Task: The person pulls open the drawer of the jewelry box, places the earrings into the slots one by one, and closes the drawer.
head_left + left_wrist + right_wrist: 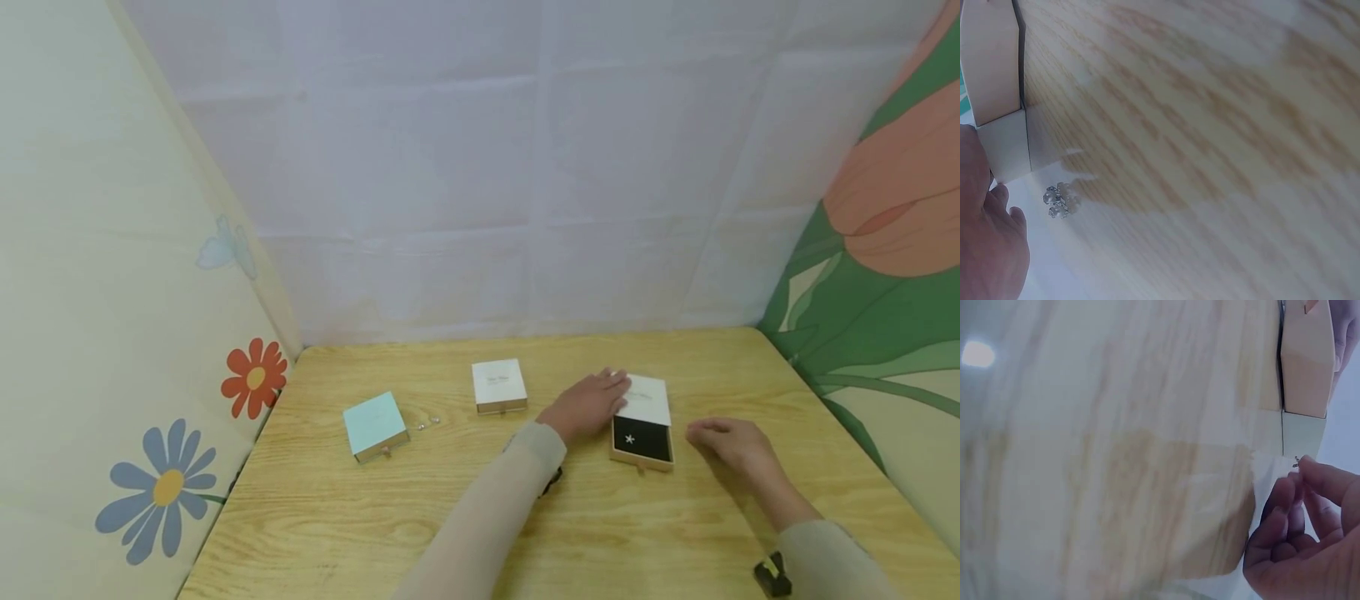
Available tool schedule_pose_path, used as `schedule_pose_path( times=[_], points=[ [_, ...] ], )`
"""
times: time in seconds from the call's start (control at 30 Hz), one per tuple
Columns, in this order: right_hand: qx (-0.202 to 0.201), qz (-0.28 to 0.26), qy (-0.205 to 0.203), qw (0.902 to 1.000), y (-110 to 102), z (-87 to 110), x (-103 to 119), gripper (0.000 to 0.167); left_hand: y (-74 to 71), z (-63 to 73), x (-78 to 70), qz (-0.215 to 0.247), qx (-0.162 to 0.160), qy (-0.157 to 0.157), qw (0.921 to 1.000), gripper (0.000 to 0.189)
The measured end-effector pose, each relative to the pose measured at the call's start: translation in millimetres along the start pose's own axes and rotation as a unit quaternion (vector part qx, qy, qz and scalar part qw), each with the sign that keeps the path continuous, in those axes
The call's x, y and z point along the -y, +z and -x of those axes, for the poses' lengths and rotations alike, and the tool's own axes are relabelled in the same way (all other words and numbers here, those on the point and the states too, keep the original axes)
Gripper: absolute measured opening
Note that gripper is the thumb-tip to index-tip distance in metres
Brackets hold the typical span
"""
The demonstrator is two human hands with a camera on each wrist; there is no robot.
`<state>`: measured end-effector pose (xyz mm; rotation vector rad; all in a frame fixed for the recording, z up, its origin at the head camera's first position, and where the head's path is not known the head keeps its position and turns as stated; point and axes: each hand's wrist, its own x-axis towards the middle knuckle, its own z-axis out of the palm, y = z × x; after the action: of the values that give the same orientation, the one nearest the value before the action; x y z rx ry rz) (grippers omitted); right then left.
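My left hand [588, 407] rests against the left edge of a white jewelry box [647, 400], its fingertips touching the lid. Out of the box's front slides a drawer with a black insert [654, 437], and on that sits a small silver flower-shaped earring [629, 439]. Beside the box, my right hand [738, 446] is held just off its right side; in the right wrist view, thumb and finger pinch a tiny earring [1296, 462]. A pearly, sparkling earring [1058, 200] lies on the table in the left wrist view, near the left hand.
A closed white box [498, 383] stands left of the left hand. Farther left is a light-blue box [377, 425], with small shiny earrings [429, 423] lying beside it. The wood-grain table [315, 533] meets a white cloth backdrop behind.
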<state>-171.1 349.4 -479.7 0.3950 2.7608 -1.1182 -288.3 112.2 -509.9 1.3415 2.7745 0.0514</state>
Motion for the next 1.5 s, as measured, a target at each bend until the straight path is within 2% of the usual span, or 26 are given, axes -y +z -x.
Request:
schedule_pose_path(
  times=[0.1, 0.23, 0.33, 0.6, 0.77, 0.97, 1.33, 1.5],
  points=[
    [0.009, -0.065, 0.006, 0.9978, 0.0, 0.8, 0.5, 0.045, -0.1, -0.6, 0.8, 0.004, -0.001, 0.001, 1.0000, 0.055],
    [0.030, -0.173, 0.017, 0.9843, 0.9, 1.4, 2.5, 0.039, 2.4, -3.6, 3.2, 0.003, -0.005, 0.005, 1.0000, 0.055],
    [0.035, -0.204, 0.026, 0.9781, 0.6, 2.1, 6.0, 0.035, 5.9, -6.6, 4.7, -0.001, -0.003, 0.006, 1.0000, 0.056],
    [0.061, -0.201, 0.049, 0.9764, 0.2, 6.0, 18.1, 0.048, 6.9, -6.5, 3.0, -0.001, 0.003, 0.004, 1.0000, 0.056],
    [0.073, -0.241, 0.064, 0.9656, 1.1, 9.3, 23.1, 0.041, 3.1, -3.2, 1.1, 0.005, 0.005, 0.003, 1.0000, 0.055],
    [0.087, -0.276, 0.070, 0.9548, 3.7, 11.1, 29.8, 0.031, 5.3, -5.3, 2.2, 0.002, -0.002, 0.005, 1.0000, 0.055],
    [0.112, -0.258, 0.045, 0.9585, 11.7, 12.6, 37.3, 0.022, 8.6, -7.5, 6.0, 0.017, -0.006, 0.005, 0.9998, 0.056],
    [0.114, -0.225, 0.041, 0.9668, 16.2, 13.9, 40.8, 0.031, 8.0, -6.0, 4.9, 0.021, -0.003, 0.002, 0.9998, 0.056]
  ],
)
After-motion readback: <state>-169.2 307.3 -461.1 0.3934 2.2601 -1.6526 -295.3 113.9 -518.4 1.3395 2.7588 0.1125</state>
